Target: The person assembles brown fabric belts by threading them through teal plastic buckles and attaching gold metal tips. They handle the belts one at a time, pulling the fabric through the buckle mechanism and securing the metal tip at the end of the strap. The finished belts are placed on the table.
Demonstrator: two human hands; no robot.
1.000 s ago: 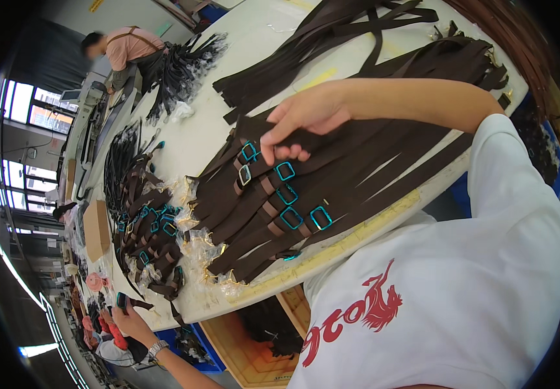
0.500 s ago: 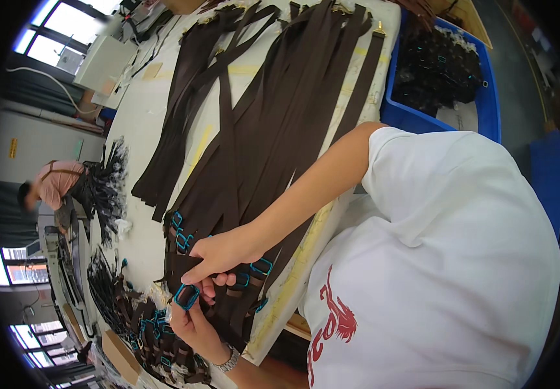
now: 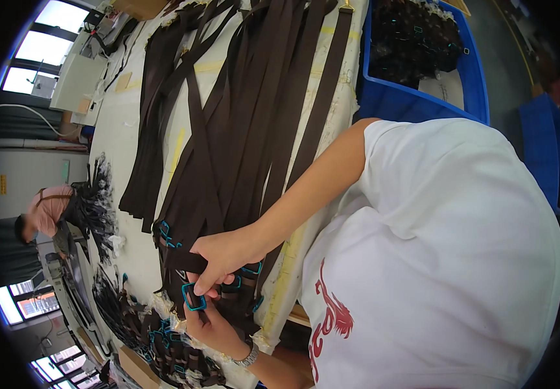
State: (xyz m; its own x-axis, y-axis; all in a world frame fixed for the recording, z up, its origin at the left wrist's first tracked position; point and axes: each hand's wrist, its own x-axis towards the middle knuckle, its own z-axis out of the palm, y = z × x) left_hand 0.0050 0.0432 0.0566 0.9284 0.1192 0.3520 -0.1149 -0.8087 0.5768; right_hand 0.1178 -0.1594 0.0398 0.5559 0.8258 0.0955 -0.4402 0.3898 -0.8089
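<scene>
A teal, rounded-rectangular buckle (image 3: 196, 308) with a dark band across its middle sits over the near end of the strap pile, pinched in the left hand (image 3: 215, 332). The right hand (image 3: 228, 256) is closed on a flat brown strap (image 3: 186, 262), its thumb at the buckle's edge, hiding how the two meet. More brown straps (image 3: 247, 129) spread along the white bench (image 3: 139, 249), partly covered by the right forearm. A blue bin (image 3: 416, 104) stands beside it.
</scene>
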